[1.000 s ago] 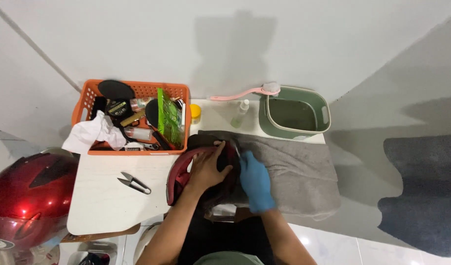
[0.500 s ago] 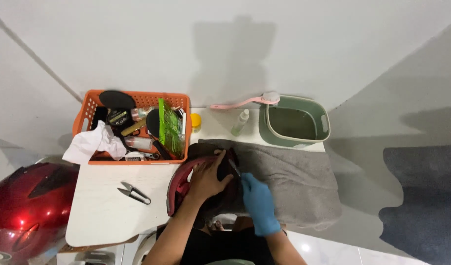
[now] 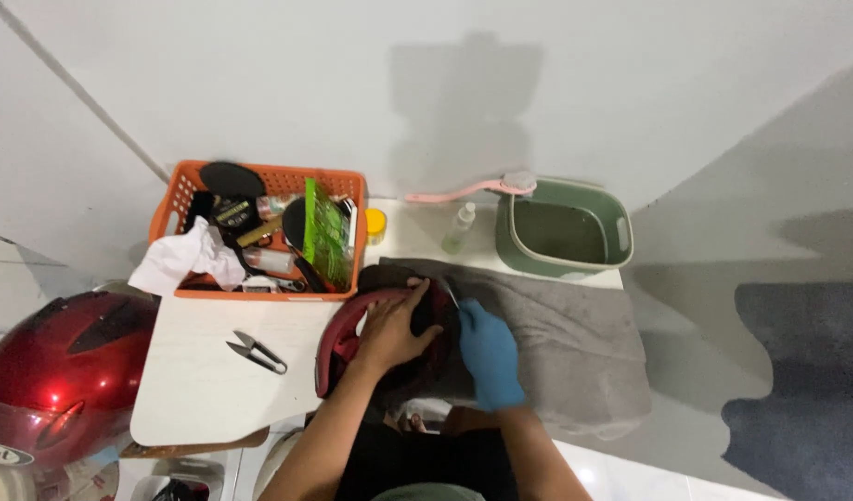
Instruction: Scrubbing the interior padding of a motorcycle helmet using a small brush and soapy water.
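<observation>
Bare left hand laid flat over a dark red and black helmet part, fingers spread across its dark inner padding, pressing rather than pinching. Right hand in a blue glove just beside it on the right, grip pressed together round a thin, light-coloured tool whose tip pokes up near the padding; too small to tell what kind of tool. Helmet part sitting at the near edge of the white worktop, half on a grey towel spread over the right side.

On the bare worktop to the left, small thread snips, well apart from both hands. Behind them, an orange plastic basket crammed with odds and ends: a green packet standing upright, black round items, a crumpled white cloth spilling over its left front corner. Just right of the basket, a small yellow-lidded pot, then a small clear bottle. Further right, a green plastic basin at the back corner, with a pink long-handled brush resting across its left rim.

Off the worktop at the lower left, a glossy red full helmet. Pale wall behind, with the shadow of a head and shoulders on it.
</observation>
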